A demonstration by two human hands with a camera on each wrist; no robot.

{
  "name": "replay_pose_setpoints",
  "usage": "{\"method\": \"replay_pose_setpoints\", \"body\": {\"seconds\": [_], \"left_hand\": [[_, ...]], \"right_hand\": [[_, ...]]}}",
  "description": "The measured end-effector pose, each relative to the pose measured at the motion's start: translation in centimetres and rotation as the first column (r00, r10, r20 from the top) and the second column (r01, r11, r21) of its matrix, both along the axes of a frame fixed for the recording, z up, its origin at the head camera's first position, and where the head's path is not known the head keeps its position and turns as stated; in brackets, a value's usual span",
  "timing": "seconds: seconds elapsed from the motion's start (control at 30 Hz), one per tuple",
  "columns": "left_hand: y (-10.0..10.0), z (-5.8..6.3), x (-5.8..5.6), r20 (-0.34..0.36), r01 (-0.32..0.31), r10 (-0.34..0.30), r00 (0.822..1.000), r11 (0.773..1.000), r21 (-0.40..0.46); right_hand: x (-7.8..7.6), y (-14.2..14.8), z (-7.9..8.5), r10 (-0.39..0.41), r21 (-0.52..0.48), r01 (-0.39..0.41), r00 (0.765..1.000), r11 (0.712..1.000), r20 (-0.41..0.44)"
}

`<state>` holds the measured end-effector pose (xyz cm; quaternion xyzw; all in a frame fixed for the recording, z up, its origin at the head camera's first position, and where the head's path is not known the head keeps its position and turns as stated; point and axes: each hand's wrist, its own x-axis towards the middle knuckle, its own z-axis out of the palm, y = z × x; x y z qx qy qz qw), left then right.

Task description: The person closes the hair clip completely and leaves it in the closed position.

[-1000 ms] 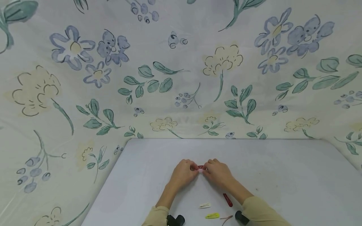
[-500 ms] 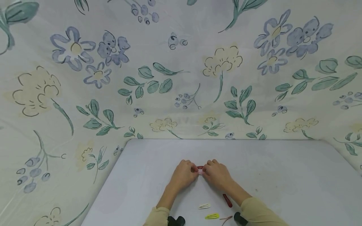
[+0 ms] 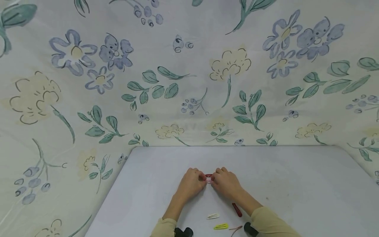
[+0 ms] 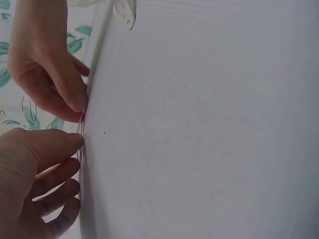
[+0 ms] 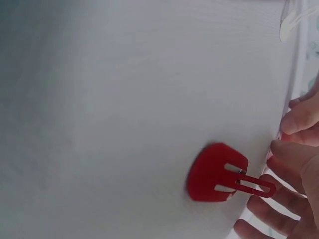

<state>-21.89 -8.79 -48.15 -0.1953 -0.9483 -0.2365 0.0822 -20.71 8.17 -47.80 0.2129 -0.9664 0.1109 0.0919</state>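
Observation:
Near the table's far middle, my left hand [image 3: 191, 183] and right hand [image 3: 226, 183] face each other, fingertips pinching a small pink hair clip [image 3: 209, 181] at its two ends. Just beyond it a red hair clip [image 3: 209, 175] lies between the hands, its ends overlapped by fingers. The left wrist view shows the pink clip edge-on as a thin line, with my left hand [image 4: 35, 174] below and my right hand [image 4: 50, 59] above. A second red hair clip [image 5: 217, 172] lies beside my right hand [image 5: 294, 184] in the right wrist view.
Nearer the body on the white table [image 3: 142, 197] lie a cream hair clip [image 3: 213, 216], a yellow hair clip [image 3: 221, 226] and a thin brown forked piece [image 3: 236, 229]. Black wrist cameras flank them. A floral cloth [image 3: 189, 82] hangs behind the table.
The pink clip shows more between the fingertips now, on the near side of the red clip. Both hands stay almost in place; the head view has shifted slightly.

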Motion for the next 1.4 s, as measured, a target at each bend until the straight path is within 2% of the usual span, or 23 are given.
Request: {"method": "replay_pose_setpoints", "body": {"seconds": [0.37, 0.7, 0.87, 0.97, 1.23, 1.4], "left_hand": [[-0.4, 0.0, 0.3, 0.005, 0.002, -0.003, 1.0, 0.999, 0.042], [-1.0, 0.1, 1.0, 0.04, 0.009, -0.013, 0.999, 0.994, 0.112], [-1.3, 0.4, 1.5, 0.083, 0.007, -0.019, 0.996, 0.99, 0.142], [-1.5, 0.6, 1.7, 0.084, 0.026, -0.04, 0.996, 0.986, 0.162], [-2.4, 1.4, 2.2, 0.085, 0.029, -0.049, 0.995, 0.973, 0.229], [-2.8, 1.8, 2.9, 0.044, 0.071, -0.085, 0.995, 0.964, 0.256]], "right_hand": [[-0.1, 0.3, 0.2, 0.015, -0.018, -0.014, 0.999, 1.0, 0.041], [0.0, 1.4, 0.2, 0.06, -0.082, -0.051, 0.993, 0.995, 0.102], [0.4, 2.2, 0.4, 0.043, -0.148, -0.01, 0.974, 0.989, 0.221], [0.8, 2.6, 0.7, 0.031, -0.204, 0.027, 0.961, 0.979, 0.276], [2.0, 4.2, 1.3, 0.021, -0.323, 0.066, 0.966, 0.944, 0.258], [2.7, 4.5, 1.5, 0.049, -0.342, 0.056, 0.956, 0.938, 0.29]]}}
